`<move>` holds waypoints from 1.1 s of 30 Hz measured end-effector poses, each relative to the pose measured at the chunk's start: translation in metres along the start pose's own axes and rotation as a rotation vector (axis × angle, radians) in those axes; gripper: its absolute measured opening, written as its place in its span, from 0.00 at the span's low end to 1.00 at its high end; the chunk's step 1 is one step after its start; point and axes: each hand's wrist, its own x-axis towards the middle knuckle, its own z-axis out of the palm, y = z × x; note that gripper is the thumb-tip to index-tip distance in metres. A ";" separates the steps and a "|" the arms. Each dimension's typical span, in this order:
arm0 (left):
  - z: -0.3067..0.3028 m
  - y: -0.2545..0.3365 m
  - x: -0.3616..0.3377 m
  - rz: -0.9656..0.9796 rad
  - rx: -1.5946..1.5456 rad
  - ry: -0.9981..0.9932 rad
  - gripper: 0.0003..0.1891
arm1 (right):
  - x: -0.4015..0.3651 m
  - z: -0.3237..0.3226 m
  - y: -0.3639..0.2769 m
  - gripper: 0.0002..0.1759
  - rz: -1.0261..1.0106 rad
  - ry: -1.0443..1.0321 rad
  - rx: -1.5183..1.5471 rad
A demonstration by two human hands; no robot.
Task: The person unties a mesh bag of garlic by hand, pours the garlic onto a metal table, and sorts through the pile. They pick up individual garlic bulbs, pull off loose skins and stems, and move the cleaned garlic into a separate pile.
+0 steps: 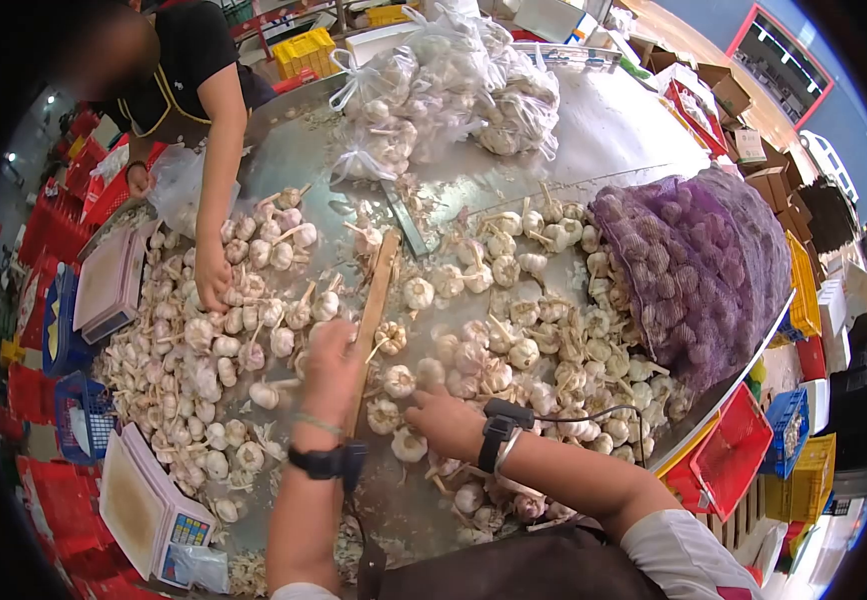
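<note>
Many loose garlic bulbs (418, 293) lie in two heaps on a metal table (289, 160), with a wooden strip (372, 310) between them. My left hand (332, 362) is beside the strip at the edge of the left heap; its fingers are smeared by motion. My right hand (444, 415) is low over the near edge of the right heap, touching or close to bulbs; what its fingers hold, if anything, is hidden. A purple mesh sack (694, 265) full of bulbs rests at the right.
Across the left heap a co-worker's hand (213, 276) reaches into the bulbs. Tied plastic bags (444, 85) of garlic stand at the back. Two scales (139, 500) sit along the left edge. A red crate (729, 450) is beyond the right edge.
</note>
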 end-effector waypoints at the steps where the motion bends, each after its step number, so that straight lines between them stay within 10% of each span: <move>1: 0.021 0.012 0.003 0.036 0.085 -0.094 0.19 | -0.002 0.003 0.005 0.14 0.000 -0.001 -0.003; 4: 0.062 0.025 0.014 0.217 0.341 -0.220 0.17 | -0.007 -0.015 0.013 0.19 -0.083 0.016 0.209; 10: 0.082 0.009 0.037 0.165 0.355 -0.328 0.10 | -0.074 -0.108 0.036 0.21 0.070 -0.031 1.665; 15: 0.079 0.030 0.074 -0.156 -0.272 -0.086 0.13 | -0.116 -0.130 0.099 0.26 -0.050 0.336 2.093; 18: 0.100 0.051 0.105 0.109 -0.034 -0.063 0.15 | -0.104 -0.136 0.118 0.23 -0.049 0.463 2.088; 21: 0.130 0.060 0.119 0.249 0.296 -0.282 0.16 | -0.076 -0.150 0.141 0.11 0.423 0.515 1.372; 26: 0.137 0.063 0.121 0.119 0.484 -0.563 0.19 | 0.002 -0.186 0.150 0.18 0.418 0.486 0.067; 33: 0.068 0.059 0.072 0.032 -0.115 -0.288 0.22 | 0.067 -0.164 0.196 0.16 0.519 0.171 -0.192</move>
